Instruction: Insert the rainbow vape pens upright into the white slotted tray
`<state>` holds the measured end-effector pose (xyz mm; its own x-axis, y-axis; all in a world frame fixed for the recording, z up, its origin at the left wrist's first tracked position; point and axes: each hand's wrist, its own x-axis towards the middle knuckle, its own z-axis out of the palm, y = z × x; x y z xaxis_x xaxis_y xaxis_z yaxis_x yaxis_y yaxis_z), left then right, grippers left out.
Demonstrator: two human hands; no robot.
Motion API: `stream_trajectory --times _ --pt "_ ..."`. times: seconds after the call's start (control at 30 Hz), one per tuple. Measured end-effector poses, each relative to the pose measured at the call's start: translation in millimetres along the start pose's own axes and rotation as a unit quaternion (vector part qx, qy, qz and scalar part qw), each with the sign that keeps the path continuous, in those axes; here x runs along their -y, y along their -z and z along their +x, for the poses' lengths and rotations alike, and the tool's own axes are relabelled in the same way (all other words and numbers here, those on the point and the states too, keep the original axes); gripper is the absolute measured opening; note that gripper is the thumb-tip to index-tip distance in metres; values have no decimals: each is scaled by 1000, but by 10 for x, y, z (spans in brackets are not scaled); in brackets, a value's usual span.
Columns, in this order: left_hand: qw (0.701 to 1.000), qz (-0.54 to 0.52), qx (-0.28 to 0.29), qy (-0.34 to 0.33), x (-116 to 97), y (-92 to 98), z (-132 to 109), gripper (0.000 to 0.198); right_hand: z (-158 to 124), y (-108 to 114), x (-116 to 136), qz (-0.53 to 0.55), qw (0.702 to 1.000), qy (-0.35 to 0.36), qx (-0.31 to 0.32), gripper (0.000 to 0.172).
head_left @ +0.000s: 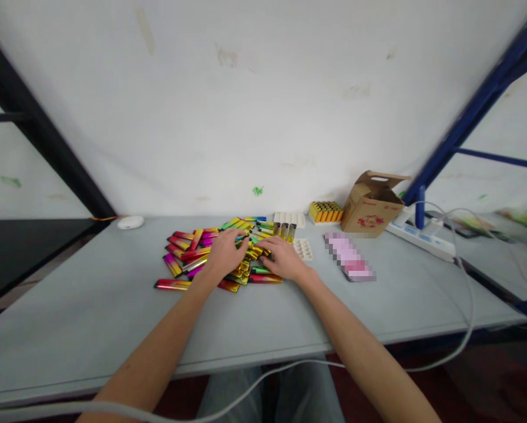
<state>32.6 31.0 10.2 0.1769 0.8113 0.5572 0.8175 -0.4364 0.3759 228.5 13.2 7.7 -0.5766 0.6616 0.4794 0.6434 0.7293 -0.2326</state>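
A pile of shiny cigarette lighters [195,239] in red, yellow, gold, purple and green lies in the middle of the table. Over its centre is my left hand [225,254], fingers curled in on gold lighters. My right hand [281,258] reaches in from the other side, its thumb and fingers closed about gold lighters [255,251] between the hands. The fingertips are partly hidden among the lighters. Just behind my right hand, a few clear-looking lighters [285,230] stand upright. Beside them are a white tray with holes [304,249] and another white tray [296,220].
A block of upright yellow lighters [326,212] stands by the wall, next to an open cardboard box [371,208]. Nearer lies a pink blurred-out flat object [350,258]. A power strip [424,238] and a white cable [471,299] are at right; a white rounded object [130,222] is at left.
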Motion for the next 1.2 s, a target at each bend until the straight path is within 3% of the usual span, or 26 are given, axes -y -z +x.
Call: stream_trajectory --times 0.17,0.3,0.43,0.67,0.87,1.07,1.2 --pt "999 -1 36 0 -22 21 -11 27 23 -29 -3 17 1000 -16 3 19" --pt "999 -1 38 4 -8 32 -7 25 12 -51 -8 43 998 -46 -18 23" --pt "999 -24 23 4 19 46 0 25 -9 -32 -46 71 990 -82 -86 24" --pt "998 -36 40 18 34 38 -14 36 -29 80 -155 110 970 -52 -209 23" --pt "999 -40 -9 -12 -46 55 -11 27 -26 121 -116 139 941 -32 -308 20" --pt "981 -189 31 29 -277 113 -37 38 -2 115 14 178 927 -45 -326 18" --pt "932 -351 43 80 -371 65 -51 46 3 118 40 204 928 -52 -307 15"
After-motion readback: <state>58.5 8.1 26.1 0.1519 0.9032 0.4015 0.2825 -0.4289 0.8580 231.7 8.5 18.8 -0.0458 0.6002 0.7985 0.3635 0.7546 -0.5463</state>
